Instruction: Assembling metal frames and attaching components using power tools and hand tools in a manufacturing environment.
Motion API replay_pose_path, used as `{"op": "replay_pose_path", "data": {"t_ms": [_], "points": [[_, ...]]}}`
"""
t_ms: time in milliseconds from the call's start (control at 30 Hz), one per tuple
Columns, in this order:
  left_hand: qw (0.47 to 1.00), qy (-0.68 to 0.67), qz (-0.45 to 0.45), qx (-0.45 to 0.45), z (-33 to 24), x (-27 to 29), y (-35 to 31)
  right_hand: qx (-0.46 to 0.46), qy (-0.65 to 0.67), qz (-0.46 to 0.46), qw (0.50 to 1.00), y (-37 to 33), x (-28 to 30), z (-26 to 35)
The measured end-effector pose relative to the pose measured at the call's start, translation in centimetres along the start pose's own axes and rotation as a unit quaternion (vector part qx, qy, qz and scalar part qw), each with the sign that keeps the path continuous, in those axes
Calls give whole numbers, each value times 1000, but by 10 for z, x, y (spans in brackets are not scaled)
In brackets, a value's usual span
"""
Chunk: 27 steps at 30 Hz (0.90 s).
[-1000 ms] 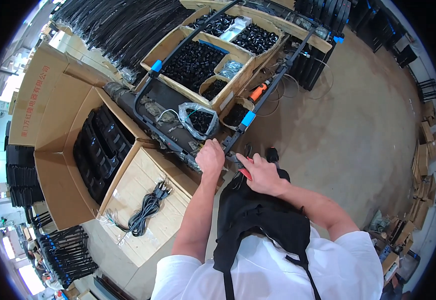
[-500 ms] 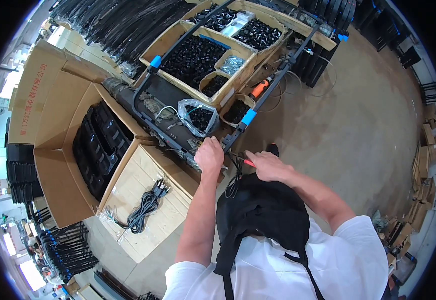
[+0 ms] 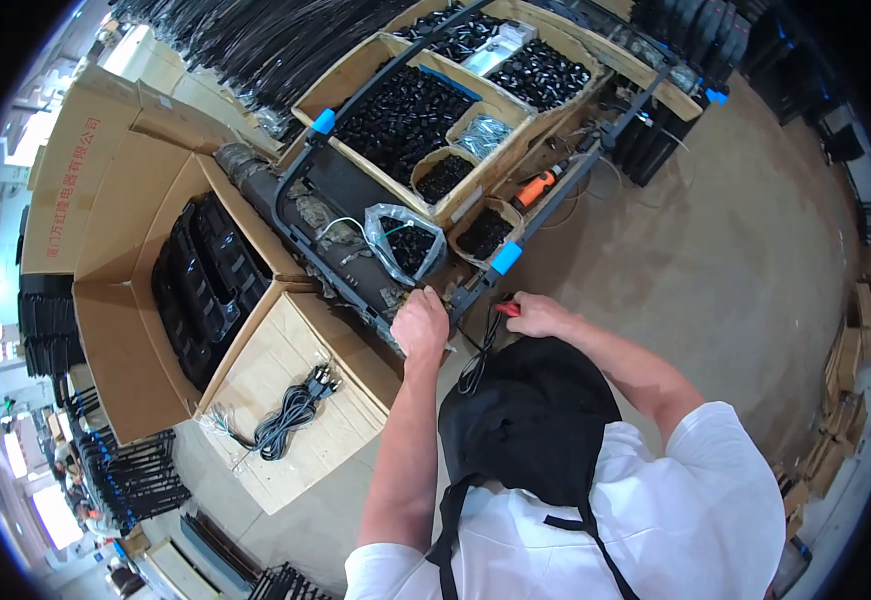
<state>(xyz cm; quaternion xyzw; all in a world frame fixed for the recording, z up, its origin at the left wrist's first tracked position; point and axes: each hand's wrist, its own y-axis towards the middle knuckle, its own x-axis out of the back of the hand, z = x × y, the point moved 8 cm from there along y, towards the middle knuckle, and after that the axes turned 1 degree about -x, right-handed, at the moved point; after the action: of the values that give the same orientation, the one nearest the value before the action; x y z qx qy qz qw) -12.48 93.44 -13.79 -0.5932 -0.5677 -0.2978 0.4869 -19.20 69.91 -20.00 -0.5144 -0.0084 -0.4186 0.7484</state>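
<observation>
My left hand [image 3: 422,322] is closed at the near corner of a dark metal tube frame [image 3: 478,291] with blue sleeves; what its fingers pinch is hidden. To its right, my right hand [image 3: 541,316] grips a red-handled tool [image 3: 508,309] whose working end is too small to make out. A looped black cable [image 3: 473,372] hangs between the hands, just above a black cloth garment [image 3: 521,420]. Beyond my left hand stands a clear plastic bag [image 3: 406,244] of small black parts. Beside it is a small carton [image 3: 486,232] of dark bits.
Divided cardboard trays [image 3: 396,125] of black parts lie under the frame, near an orange tool [image 3: 536,188]. On the left, an open carton [image 3: 106,330] holds black moulded parts [image 3: 211,285]. A coiled cable bundle [image 3: 291,415] rests on a cardboard flap [image 3: 266,480].
My right hand has drawn the red-handled tool slightly right and away from the frame corner. My left hand stays closed near the same corner. The whole view has shifted slightly.
</observation>
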Motion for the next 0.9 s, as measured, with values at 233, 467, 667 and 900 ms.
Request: {"op": "replay_pose_path", "data": {"t_ms": [233, 467, 667, 900], "points": [[998, 35, 19, 47, 1, 3, -2, 22, 42, 19, 999, 164, -78, -9], [998, -35, -36, 26, -5, 10, -3, 257, 23, -87, 962, 172, -80, 16], [999, 8, 33, 1, -20, 6, 7, 293, -110, -104, 944, 150, -42, 15], [984, -137, -109, 16, -2, 45, -12, 316, -143, -63, 936, 72, 1, 25]]}}
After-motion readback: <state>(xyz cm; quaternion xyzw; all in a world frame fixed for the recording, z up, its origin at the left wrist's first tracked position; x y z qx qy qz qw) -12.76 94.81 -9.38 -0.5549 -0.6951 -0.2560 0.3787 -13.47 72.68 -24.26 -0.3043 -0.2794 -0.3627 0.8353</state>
